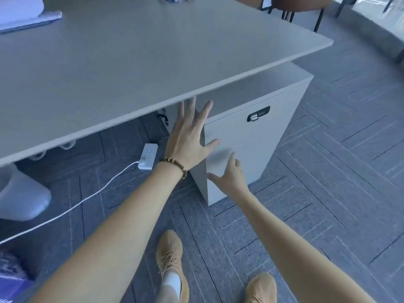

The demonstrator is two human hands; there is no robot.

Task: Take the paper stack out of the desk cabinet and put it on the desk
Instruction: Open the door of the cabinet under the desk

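A grey desk cabinet (251,154) stands under the right end of the grey desk (131,62), and its door is closed. A black combination lock (258,114) sits near the door's top right. My left hand (188,136) is spread open at the cabinet's front left corner, fingers up toward the desk's underside, thumb on the door. My right hand (229,173) is open lower down, fingers against the door's lower left part. The paper stack is hidden from view.
A white power strip (148,156) with a white cable (76,204) lies on the carpet left of the cabinet. A white desk foot (21,193) stands at the left. Papers (28,18) lie on the desk's far left. Chairs (301,5) stand behind the desk. My shoes (172,259) are below.
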